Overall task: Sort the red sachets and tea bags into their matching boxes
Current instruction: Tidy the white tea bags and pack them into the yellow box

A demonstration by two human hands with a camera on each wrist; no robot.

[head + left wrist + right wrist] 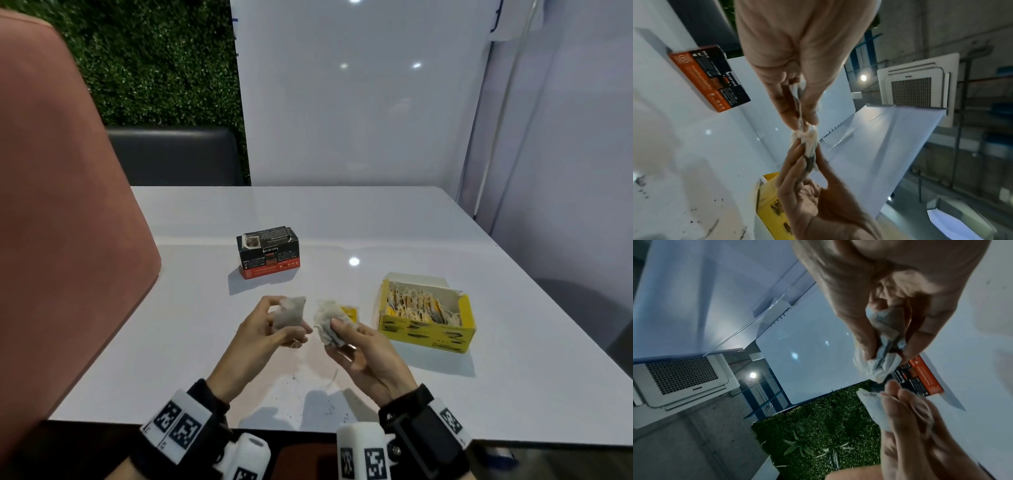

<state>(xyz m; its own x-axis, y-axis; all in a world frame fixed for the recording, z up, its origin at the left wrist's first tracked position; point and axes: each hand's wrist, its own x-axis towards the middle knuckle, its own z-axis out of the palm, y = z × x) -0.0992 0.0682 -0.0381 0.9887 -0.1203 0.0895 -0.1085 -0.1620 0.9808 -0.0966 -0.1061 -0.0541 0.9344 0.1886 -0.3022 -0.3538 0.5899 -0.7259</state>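
My left hand (pixel 286 323) holds one grey tea bag (pixel 291 310) upright between thumb and fingers, just above the table. Close to its right, my right hand (pixel 342 332) grips a crumpled bunch of tea bags (pixel 329 317) with a yellow tag (pixel 350 313). In the left wrist view the left fingertips (pixel 812 116) pinch the single tea bag (pixel 798 99). In the right wrist view the bunch of tea bags (pixel 879 366) sticks out past my right fingers. The open yellow box (pixel 428 330) at right holds several tea bags. The black and red box (pixel 268 255) stands behind the hands.
White table (pixel 394 226) with loose tea crumbs (pixel 294 377) near its front edge. A string (pixel 333 378) dangles under my right hand. A pink chair back (pixel 61 222) rises at left, and white panels (pixel 359 102) wall the far and right sides.
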